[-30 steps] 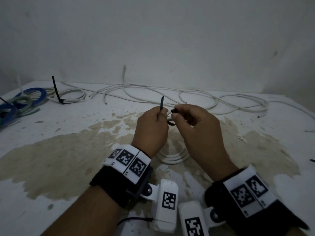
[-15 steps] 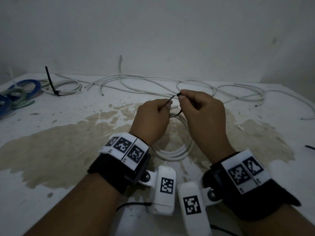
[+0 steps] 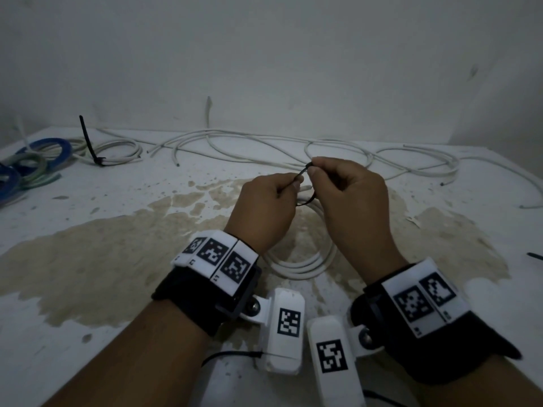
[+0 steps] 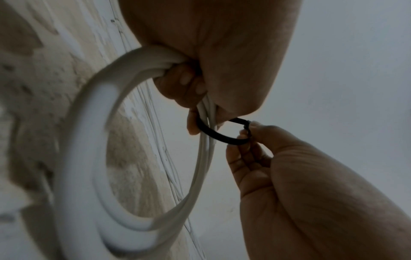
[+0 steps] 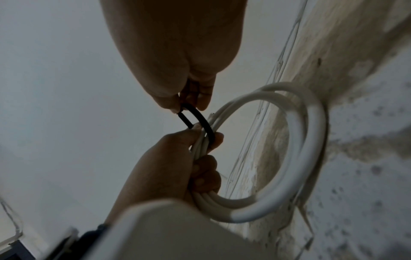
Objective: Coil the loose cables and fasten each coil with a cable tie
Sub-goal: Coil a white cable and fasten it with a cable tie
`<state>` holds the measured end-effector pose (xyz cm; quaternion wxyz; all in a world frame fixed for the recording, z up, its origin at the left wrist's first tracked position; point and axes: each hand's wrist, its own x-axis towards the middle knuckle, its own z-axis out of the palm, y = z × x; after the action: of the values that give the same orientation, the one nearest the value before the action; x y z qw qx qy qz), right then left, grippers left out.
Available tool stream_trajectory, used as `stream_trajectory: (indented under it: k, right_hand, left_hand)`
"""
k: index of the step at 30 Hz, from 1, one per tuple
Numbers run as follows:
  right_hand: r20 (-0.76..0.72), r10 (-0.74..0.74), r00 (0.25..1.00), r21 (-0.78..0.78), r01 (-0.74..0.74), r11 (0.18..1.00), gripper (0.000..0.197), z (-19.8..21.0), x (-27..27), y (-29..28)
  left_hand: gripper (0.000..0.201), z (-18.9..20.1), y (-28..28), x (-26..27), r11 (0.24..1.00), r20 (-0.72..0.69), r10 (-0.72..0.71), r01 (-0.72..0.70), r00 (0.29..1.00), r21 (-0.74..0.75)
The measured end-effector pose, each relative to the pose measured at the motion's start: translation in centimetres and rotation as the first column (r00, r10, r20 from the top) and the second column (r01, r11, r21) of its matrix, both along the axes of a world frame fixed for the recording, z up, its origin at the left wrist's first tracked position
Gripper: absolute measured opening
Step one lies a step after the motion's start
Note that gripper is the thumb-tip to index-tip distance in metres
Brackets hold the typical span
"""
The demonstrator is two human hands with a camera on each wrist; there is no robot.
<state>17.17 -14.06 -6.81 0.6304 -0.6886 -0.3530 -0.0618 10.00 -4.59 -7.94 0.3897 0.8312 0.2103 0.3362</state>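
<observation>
bare table (image 3: 88, 259) near left, loose cables (image 3: 264, 142) strewn behind, coils (image 3: 35, 163) far left

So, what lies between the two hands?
A black cable tie spans the gap from the left hand to the right hand, looped around the white coil; the left wrist view shows it best.

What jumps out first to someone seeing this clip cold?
At table centre, both hands meet over a white cable coil: the left hand grips it while the right hand pinches a black cable tie looped around it. Loose white cables sprawl behind them.
</observation>
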Motion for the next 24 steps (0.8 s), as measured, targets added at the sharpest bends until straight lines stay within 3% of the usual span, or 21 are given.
stream_trajectory:
  k: [5,10,17,24]
  right_hand:
    - [-0.007,0.059,0.998,-0.077,-0.059,0.995,0.013,0.3,0.2,-0.2]
    - [-0.184,0.212,0.96,-0.068,-0.227,0.971,0.009,0.8,0.4,-0.8]
    - [-0.083,0.167,0.982,0.029,-0.165,0.986,0.007,0.8,-0.5,-0.7]
    - [-0.019,0.145,0.989,-0.08,-0.146,0.986,0.007,0.5,-0.1,-0.4]
  left_hand:
    - [0.027,0.1,-0.1,-0.2,0.997,-0.004,-0.012,0.012,1.0,0.074]
    - [0.028,0.3,-0.4,-0.4,0.983,0.027,-0.041,0.035,0.999,0.178]
    - [0.032,0.1,-0.1,0.0,0.992,-0.049,-0.007,0.013,0.999,0.122]
    - [0.028,0.3,-0.7,-0.4,0.977,0.015,-0.066,0.062,0.998,0.203]
